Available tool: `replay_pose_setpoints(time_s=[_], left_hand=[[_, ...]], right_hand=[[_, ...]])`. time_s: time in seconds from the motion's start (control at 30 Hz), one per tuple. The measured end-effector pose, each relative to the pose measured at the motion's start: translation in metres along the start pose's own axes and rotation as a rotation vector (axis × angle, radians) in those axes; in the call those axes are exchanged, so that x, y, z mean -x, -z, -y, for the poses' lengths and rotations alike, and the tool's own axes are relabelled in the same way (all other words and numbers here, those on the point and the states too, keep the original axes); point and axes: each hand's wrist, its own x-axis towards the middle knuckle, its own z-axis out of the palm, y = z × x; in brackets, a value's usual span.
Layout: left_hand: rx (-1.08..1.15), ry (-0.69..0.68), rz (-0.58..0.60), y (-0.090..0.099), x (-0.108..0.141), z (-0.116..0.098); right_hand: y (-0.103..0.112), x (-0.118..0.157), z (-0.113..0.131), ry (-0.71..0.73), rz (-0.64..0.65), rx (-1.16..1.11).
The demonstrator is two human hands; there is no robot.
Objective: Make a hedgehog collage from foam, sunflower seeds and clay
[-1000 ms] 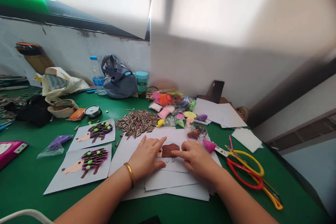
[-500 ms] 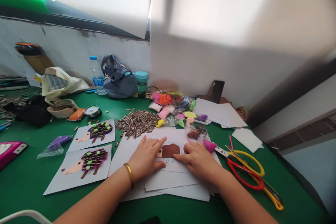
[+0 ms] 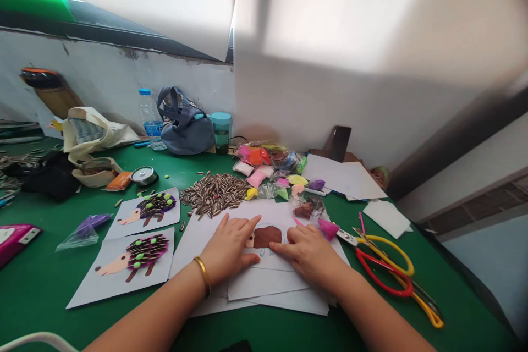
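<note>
A flattened patch of brown clay (image 3: 267, 236) forms the body of a hedgehog picture on a white sheet (image 3: 268, 280). Blue outlined legs show below it, and a pale face with a dark eye lies at its left, partly behind my fingers. My left hand (image 3: 233, 245), with a gold bangle at the wrist, rests open on the paper with fingers spread. From the other side, my right hand (image 3: 309, 250) touches the lower right edge of the clay with its outstretched index finger; its other fingers are bent, and I see nothing held in it.
Behind the paper lies a heap of sunflower seeds (image 3: 216, 192), with bagged coloured clay (image 3: 259, 159) beside it. Two finished hedgehog pictures (image 3: 140, 258) lie at left. Red-handled scissors (image 3: 381, 280) and yellow-handled scissors (image 3: 396, 247) lie at right.
My right index fingertip has slid slightly left along the clay's lower edge. My left hand stays in place; the whole view has shifted a little.
</note>
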Motion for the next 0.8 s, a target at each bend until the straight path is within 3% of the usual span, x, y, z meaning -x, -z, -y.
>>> replay_pose_setpoints(time_s=[0.3,0.63,0.8], left_hand=[[0.003,0.014,0.013,0.002,0.0,-0.002],[-0.004,0.007,0.007,0.0,-0.001,0.0],[0.001,0.008,0.004,0.001,0.0,0.0]], right_hand=[[0.002,0.01,-0.008,-0.043,-0.032,-0.064],[0.004,0.011,-0.008,-0.071,0.02,-0.075],[0.003,0.011,-0.014,-0.063,-0.029,-0.115]])
